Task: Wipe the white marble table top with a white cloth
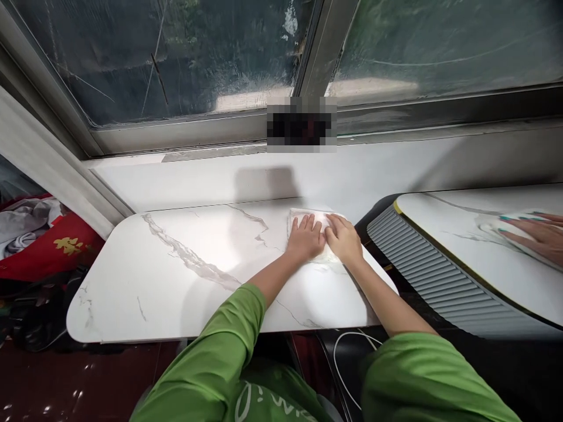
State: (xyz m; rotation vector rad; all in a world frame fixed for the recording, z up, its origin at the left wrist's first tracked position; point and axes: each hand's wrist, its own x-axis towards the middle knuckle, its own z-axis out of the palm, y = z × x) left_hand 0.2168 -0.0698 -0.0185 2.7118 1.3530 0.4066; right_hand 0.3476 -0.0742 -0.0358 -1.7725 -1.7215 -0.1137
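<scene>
A white cloth (pixel 303 213) lies on a white marble-patterned tabletop (pixel 176 310), toward its right end. My left hand (pixel 305 237) presses flat on the cloth, fingers stretched out and slightly apart. Right beside it, my right hand (pixel 345 240) rests on the cloth's right part with its fingers bent over the fabric. Both forearms reach in from below in green sleeves. The cloth's middle is hidden under my hands.
To the right stands a second marble-patterned table (pixel 440 217) with a ribbed grey side (pixel 431 281). Another person's hand (pixel 536 234) is on a white cloth there. A window frame (pixel 185 135) runs behind. A red bag (pixel 48 252) and a white cable (pixel 336 357) are lower down.
</scene>
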